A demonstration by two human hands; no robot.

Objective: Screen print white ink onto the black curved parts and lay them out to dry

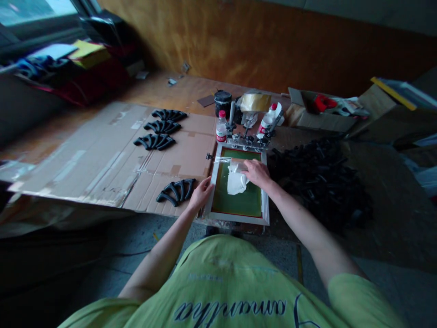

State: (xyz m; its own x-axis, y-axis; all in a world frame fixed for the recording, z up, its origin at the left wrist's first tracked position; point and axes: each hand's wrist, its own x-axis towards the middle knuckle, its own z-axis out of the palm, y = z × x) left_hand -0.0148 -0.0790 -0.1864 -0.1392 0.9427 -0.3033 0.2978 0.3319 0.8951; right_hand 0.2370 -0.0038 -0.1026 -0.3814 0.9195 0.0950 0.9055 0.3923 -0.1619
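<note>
My right hand (257,174) presses a crumpled white cloth (236,181) onto the green screen-printing mesh (237,202). The mesh is stretched in a pale rectangular frame (239,219). My left hand (201,193) rests on that frame's near left rail and holds nothing visible. A strip of clear film (223,160) crosses the frame's upper left corner, close to the cloth. Just left of my left hand, a curved black moulded part (176,191) lies on flattened cardboard (102,159).
Several matching black parts (162,126) lie on the cardboard. A large heap of black parts (317,182) sits right of the frame. Behind the frame stand hinge clamps (247,143), a black tin (223,103), and bottles (269,119). An open cardboard box (317,114) stands back right.
</note>
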